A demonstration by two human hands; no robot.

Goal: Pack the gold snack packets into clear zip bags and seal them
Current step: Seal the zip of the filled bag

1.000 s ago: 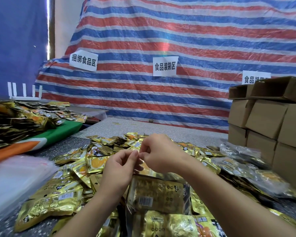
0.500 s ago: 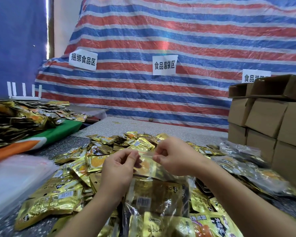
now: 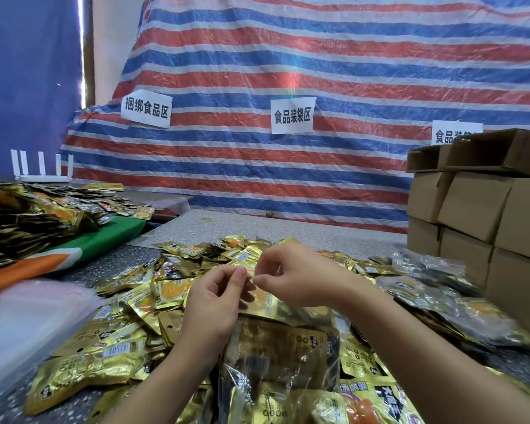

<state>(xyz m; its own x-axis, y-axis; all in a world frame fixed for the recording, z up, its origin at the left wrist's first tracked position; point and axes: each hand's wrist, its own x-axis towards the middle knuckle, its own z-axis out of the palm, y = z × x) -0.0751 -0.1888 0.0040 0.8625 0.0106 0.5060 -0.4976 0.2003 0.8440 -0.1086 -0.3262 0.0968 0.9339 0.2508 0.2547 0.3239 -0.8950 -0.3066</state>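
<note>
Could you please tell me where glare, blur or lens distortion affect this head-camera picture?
Head view: glare glints off the loose gold foil snack packets and the clear plastic zip bag; the stack of empty clear bags at left is smeared; wide-angle bending tilts the brown cardboard boxes.

right hand [image 3: 300,280] slid back toward left hand [image 3: 218,298]; zip bag [image 3: 276,356] top pinched

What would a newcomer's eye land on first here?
Probably the hands, left and right, meeting in the middle and pinching the top of a clear zip bag filled with gold packets. Around them a heap of loose packets covers the table. Behind it all hangs a red, white and blue striped tarp with paper signs, and brown boxes are stacked at the right.
</note>
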